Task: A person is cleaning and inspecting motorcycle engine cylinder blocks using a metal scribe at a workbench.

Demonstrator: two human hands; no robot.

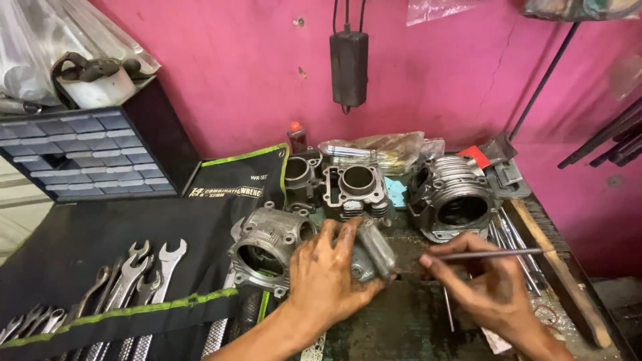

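Right at centre of the bench, a small grey metal engine part [371, 249] sits under the left hand [328, 274], fingers wrapped over it, gripping it against the grimy dark worktop [401, 321]. Part looks cast alum., dull and oily, w/ a flat rectangular face turned to 3 o'clock. Right hand [491, 287] at 4 o'clock pinches a thin metal rod [488, 253], tip aimed toward the part; can't tell if it touches. At 9 o'clock of the part, just beside it, a finned cylinder block [267, 251]; at 12 o'clock a second cylinder [354, 187]; at 2 o'clock a third, bigger one [455, 197]. Farther out at 8 o'clock, a black tool roll w/ wrenches [134, 274]. At 10 o'clock a drawer cabinet [93, 154]. Pink wall [227, 73] behind, black box [349, 67] hanging at 12.
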